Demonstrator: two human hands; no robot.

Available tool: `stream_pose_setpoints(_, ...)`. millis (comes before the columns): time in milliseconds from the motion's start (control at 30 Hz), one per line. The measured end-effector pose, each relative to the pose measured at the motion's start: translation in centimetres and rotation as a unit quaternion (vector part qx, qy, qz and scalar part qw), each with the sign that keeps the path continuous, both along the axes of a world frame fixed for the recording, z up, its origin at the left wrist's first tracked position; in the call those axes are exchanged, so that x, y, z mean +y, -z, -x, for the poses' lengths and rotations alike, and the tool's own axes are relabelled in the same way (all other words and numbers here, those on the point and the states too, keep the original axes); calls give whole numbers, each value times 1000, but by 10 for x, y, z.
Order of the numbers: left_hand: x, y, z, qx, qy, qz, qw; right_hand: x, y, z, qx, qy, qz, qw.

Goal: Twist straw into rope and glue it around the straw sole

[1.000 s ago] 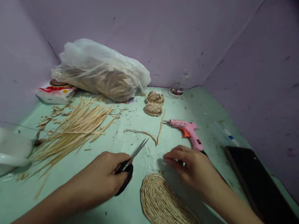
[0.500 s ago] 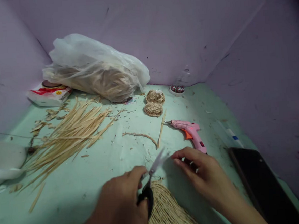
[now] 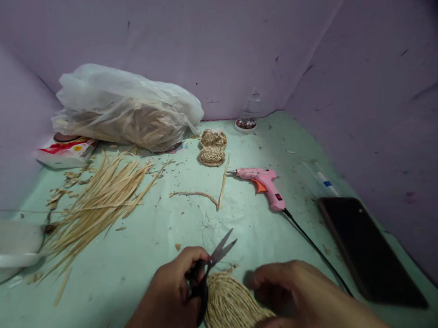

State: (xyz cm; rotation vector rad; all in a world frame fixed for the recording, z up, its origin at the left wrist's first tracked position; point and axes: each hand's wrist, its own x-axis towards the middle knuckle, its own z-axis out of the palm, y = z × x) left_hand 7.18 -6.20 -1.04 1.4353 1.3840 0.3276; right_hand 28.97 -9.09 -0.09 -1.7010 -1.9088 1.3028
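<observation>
My left hand [image 3: 174, 285] is closed round the black handles of a pair of scissors [image 3: 212, 263], whose blades are slightly parted and point up and right. Below the blades lies an oblong coiled mat of braided straw [image 3: 231, 302], partly cut off by the lower edge of the view. My right hand [image 3: 301, 292] curves over the mat's right side, fingers and thumb apart. Its thumb overlaps the mat's lower right; whether it presses on it I cannot tell. A short braided cord [image 3: 196, 194] and a flat straw strip [image 3: 223, 181] meet at one end farther up the table.
A pink glue gun [image 3: 262, 181] with a black cable lies right of centre, near a dark phone [image 3: 368, 249]. A small woven piece [image 3: 213, 148], loose straw strips [image 3: 105, 190], a plastic bag [image 3: 126, 110] and a bead container [image 3: 246, 124] are farther back.
My right hand has come down from beside the scissor tips to the mat, its pinched fingers now apart. The scissors have dropped slightly left. The whole view has shifted a little.
</observation>
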Motion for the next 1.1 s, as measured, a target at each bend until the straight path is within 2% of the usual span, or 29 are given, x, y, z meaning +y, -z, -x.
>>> stream_pose_setpoints(100,3,-5,12,-25,-30,1,999,-9,-9,6,-28,-39,-77,996)
stream_pose_setpoints(200,9,-10,20,-84,-92,-13,992,-7,-18,14,-89,-81,-177,977)
stream_pose_setpoints(300,13,-9,22,-159,-158,6,975,-5,-22,24,-132,-120,-222,959)
stream_pose_setpoints(367,15,-6,20,-199,-177,16,964,-4,-21,30,-123,-114,-200,965)
stream_pose_setpoints(467,18,1,14,-249,-176,17,952,-1,-22,35,-57,-77,-122,988)
stream_pose_setpoints(633,26,6,6,-340,-132,31,930,17,-29,24,14,-68,39,997)
stream_pose_setpoints(700,27,6,5,-351,-120,45,927,24,-33,16,47,-26,-3,999)
stream_pose_setpoints(767,28,5,5,-351,-119,53,927,30,-39,12,99,3,-108,989)
stream_pose_setpoints(833,27,2,5,-344,-120,56,930,37,-45,14,144,-36,-177,973)
stream_pose_setpoints(967,24,0,6,-312,-123,38,941,51,-49,32,140,-185,-134,963)
stream_pose_setpoints(1100,24,0,7,-320,-131,28,938,59,-43,45,89,-209,-120,966)
